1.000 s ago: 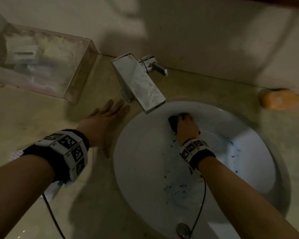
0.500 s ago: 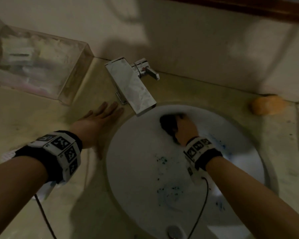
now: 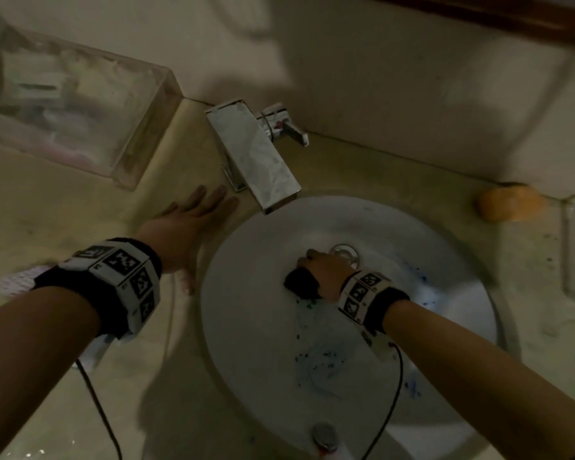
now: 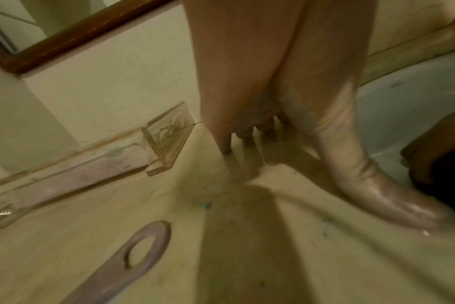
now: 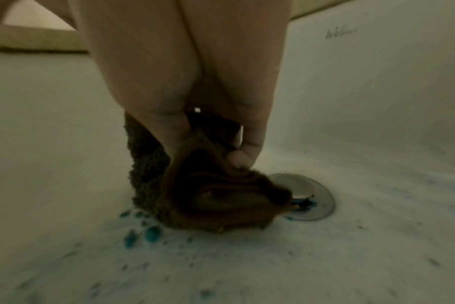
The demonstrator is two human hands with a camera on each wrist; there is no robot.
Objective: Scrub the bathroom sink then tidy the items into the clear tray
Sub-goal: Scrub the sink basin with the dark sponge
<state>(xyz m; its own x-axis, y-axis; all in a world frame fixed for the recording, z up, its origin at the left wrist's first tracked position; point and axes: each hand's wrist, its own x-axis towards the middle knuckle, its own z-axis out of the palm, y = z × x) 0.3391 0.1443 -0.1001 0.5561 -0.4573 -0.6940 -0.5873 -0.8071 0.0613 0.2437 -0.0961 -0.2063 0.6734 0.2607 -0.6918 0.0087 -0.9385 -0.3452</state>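
At the bottom of the white ceramic sink basin [image 3: 253, 327], beside the round metal drain [image 3: 345, 254], my right hand [image 3: 326, 277] grips a dark brown bunched cloth [image 5: 195, 189]; the fingers [image 5: 240, 158] are curled around its folds and press it onto the porcelain, its edge overlapping the drain rim in the right wrist view. Blue-green specks of cleaner [image 5: 143, 234] lie scattered across the basin floor, thickest just in front of the cloth.

My left hand [image 3: 183, 234] lies flat on the beige stone tabletop [image 3: 47, 207], fingers straight and spread, holding nothing, between the basin rim and the chrome rectangular faucet [image 3: 256, 157].

Progress judgement: scrubbing is under way, not finished, since cleaner residue shows over much of the basin. No water is visibly running.

Tidying not yet begun, as far as I can judge. The clear plastic tray [image 3: 80, 104] sits at the back left of the tabletop with some blurred contents I cannot identify. Loose items remain out: an orange rounded soap-like lump [image 3: 508, 204] right of the basin, and a pale mauve flat handle with a round hole [image 4: 133, 259] near my left wrist.
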